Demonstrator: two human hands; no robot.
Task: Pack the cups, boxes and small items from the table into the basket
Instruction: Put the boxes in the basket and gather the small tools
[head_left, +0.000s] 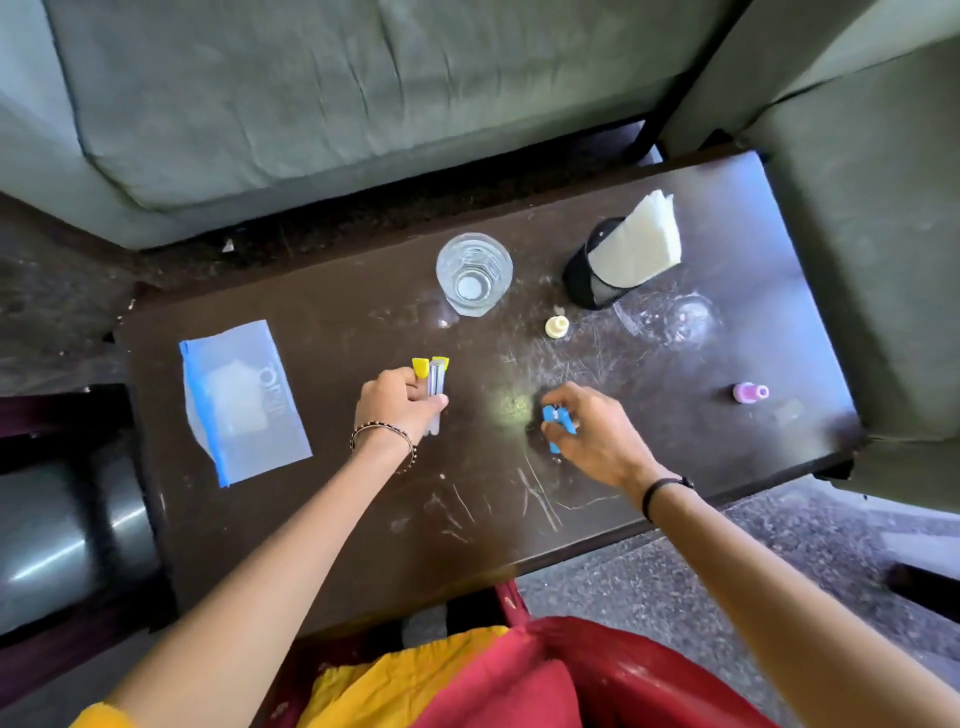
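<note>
My left hand (397, 405) is closed around clear tubes with yellow caps (434, 374), held just above the middle of the dark table (322, 519). To its right, my right hand (592, 436) grips small blue-capped items (558, 418) at the table surface. A clear drinking glass (474, 273) stands upright behind the hands. A small cream cap (557, 326) lies right of the glass. A pink little bottle (750, 392) lies on its side at the far right. No basket is in view.
A zip bag with a blue seal (241, 402) lies flat at the table's left. A black mesh holder with white napkins (618, 265) stands at the back right. Grey sofa cushions (311, 104) border the table behind and at right.
</note>
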